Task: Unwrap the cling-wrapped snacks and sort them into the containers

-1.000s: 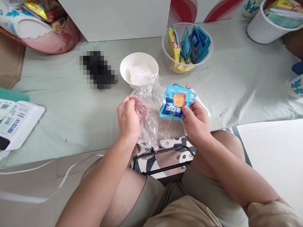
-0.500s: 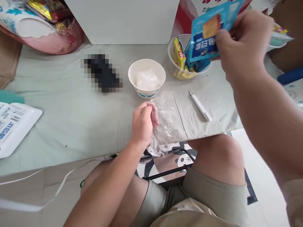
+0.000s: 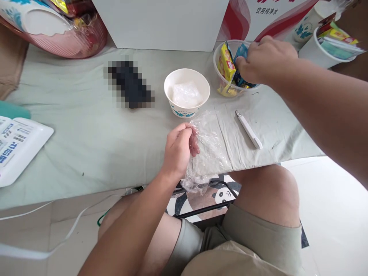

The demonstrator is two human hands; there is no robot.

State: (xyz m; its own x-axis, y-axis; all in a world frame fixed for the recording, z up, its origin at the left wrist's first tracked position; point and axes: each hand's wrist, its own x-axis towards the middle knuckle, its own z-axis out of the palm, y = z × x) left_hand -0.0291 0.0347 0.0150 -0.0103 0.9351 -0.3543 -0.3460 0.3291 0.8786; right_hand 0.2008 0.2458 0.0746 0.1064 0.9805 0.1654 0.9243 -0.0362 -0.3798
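My left hand is closed on a crumpled clear plastic bag, which spreads to the right and droops over the table's front edge. Over a clear plastic tub at the back right, my right hand has its thumb and fingers closed against a blue snack packet; the hand covers much of that packet. Yellow snack packets stand in the tub's left side. Just beyond my left hand is a white paper bowl holding a bundle of clear plastic wrapping.
A white utility knife lies right of the bag. Left of the bowl is a pixelated dark object. A pink basket, a white box, a white-and-blue pack and a paper cup of packets stand around the table.
My right hand has lowered the blue snack packet from above the plastic tub down into it. My left hand keeps hold of the plastic bag. The view has shifted slightly.
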